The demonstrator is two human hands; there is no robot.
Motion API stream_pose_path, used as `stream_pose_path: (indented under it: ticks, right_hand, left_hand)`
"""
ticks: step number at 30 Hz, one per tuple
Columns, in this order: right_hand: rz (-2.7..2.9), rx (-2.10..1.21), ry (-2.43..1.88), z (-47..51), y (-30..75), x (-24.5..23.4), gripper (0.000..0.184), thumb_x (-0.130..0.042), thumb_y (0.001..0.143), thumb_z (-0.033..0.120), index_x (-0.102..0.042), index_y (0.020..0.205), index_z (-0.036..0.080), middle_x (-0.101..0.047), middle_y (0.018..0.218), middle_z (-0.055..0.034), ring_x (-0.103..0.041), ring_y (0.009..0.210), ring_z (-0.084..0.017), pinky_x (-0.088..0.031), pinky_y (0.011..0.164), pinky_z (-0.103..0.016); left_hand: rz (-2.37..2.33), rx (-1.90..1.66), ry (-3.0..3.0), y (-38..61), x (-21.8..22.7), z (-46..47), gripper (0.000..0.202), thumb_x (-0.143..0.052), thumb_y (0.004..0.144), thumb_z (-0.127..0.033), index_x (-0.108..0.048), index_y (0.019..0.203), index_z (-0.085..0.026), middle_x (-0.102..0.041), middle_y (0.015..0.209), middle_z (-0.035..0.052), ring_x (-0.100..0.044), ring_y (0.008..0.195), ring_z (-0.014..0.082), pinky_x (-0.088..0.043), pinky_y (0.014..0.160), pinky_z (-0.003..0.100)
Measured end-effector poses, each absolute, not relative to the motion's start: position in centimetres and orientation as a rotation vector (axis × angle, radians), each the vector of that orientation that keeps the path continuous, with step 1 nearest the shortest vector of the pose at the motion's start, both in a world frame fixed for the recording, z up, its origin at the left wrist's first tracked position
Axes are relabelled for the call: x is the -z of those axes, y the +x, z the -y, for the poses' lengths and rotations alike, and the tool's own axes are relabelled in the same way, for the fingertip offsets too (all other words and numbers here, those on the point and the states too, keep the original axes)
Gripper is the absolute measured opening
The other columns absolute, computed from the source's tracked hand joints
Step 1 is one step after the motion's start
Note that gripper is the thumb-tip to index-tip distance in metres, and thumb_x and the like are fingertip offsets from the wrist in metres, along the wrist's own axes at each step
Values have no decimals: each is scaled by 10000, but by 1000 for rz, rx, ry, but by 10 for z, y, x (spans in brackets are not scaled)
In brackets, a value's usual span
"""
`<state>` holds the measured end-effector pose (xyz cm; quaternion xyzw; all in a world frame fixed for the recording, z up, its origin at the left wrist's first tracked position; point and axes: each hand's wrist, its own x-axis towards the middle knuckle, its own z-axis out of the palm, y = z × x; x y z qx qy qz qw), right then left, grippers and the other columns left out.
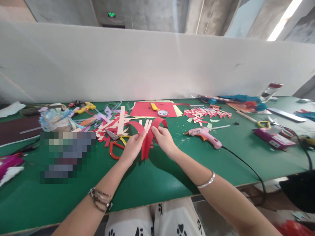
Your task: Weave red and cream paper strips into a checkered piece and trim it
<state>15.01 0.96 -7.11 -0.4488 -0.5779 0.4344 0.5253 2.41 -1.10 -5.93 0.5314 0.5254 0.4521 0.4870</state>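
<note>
Both my hands hold a folded red paper piece (147, 141) above the green table (157, 177). My left hand (133, 146) pinches its left curled strip, fingers closed. My right hand (164, 139) pinches the right curled strip, fingers closed too. The two strips arch upward and meet in a point at the bottom. Just left of my left hand lie red-handled scissors (113, 148) on the table.
A pink glue gun (205, 135) with a black cord lies to the right. A red sheet (147, 109) with a tape roll (162, 113) sits behind. Paper strips (110, 124) pile up at left, woven red-white pieces (208, 113) at right. A white wall backs the table.
</note>
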Motion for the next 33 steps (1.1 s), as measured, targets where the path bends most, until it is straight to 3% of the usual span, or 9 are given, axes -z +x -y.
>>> stream_pose_path:
  ticks: [7,10,13,18,24,33]
  right_hand:
    - [1560,-1006,-1166,-1,149,63,427,-428,800,436,-369,461,183,-393,429,34,-366,435,-72,-281,447,-214]
    - [1568,-1003,-1169,0,147,63,435,-409,813,408,-358,443,185,-385,418,34,-351,429,-72,-268,451,-224]
    - [1462,-1017,-1177,-3,147,65,433,-427,793,443,-338,449,195,-333,411,51,-306,421,-71,-241,439,-232]
    - [1313,-1092,-1061,-5,151,63,407,-439,781,493,-351,516,195,-324,453,65,-301,431,-66,-261,437,-217]
    - [1535,-1194,-998,-1,148,64,350,-429,808,432,-410,557,189,-380,445,60,-339,423,-71,-282,438,-208]
    - [1458,-1148,-1059,-4,144,71,381,-427,793,482,-408,555,186,-375,446,63,-325,423,-65,-260,434,-211]
  left_hand:
    - [-1362,-1130,1509,24,57,14,420,-478,784,-521,-604,620,-155,-652,535,26,-630,518,191,-503,552,276]
    - [-1390,-1188,1421,21,58,12,404,-473,787,-522,-610,689,-154,-647,536,15,-620,489,186,-495,502,268]
    - [-1353,-1183,1289,23,58,11,405,-495,769,-539,-605,749,-150,-660,580,21,-622,487,181,-497,484,269]
    - [-1301,-1038,1363,27,55,15,404,-533,739,-548,-589,665,-155,-645,543,20,-626,484,186,-497,502,274]
    - [-1488,-1124,1537,24,55,17,432,-474,778,-545,-582,598,-167,-591,432,9,-614,489,206,-470,494,268]
    - [-1396,-1232,1282,24,61,11,418,-454,801,-532,-632,825,-154,-613,478,-6,-588,418,175,-484,463,269]
